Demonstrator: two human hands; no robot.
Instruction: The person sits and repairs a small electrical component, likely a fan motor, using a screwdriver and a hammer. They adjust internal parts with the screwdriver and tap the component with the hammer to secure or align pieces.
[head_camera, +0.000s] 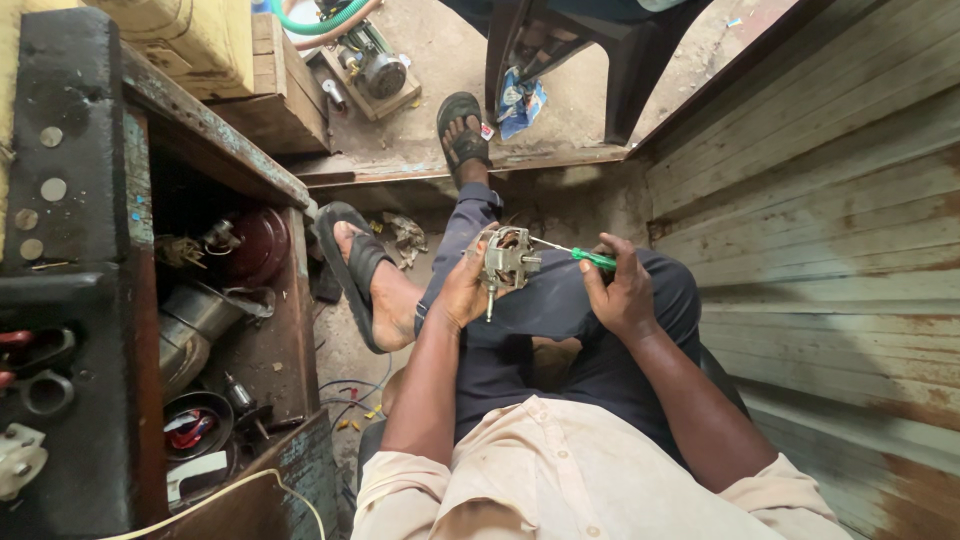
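Small motor (507, 262) in left hand (462, 295), above the lap.

The small bare-metal electric motor (508, 262) sits above the person's lap, gripped by the left hand (462, 293). To its right, the right hand (622, 293) holds the green-handled screwdriver (575, 254), whose tip meets the motor. The cluttered dark wooden shelf (150, 330) stands at the left, the corrugated metal wall (830, 230) at the right.

Crumpled blue-and-white packet (520, 102) on the floor beside the dark chair leg (497, 55).

Green-handled screwdriver (585, 256), grey-metal motor (508, 260) with copper windings, dark navy trousers (560, 320), cream shirt (590, 480).
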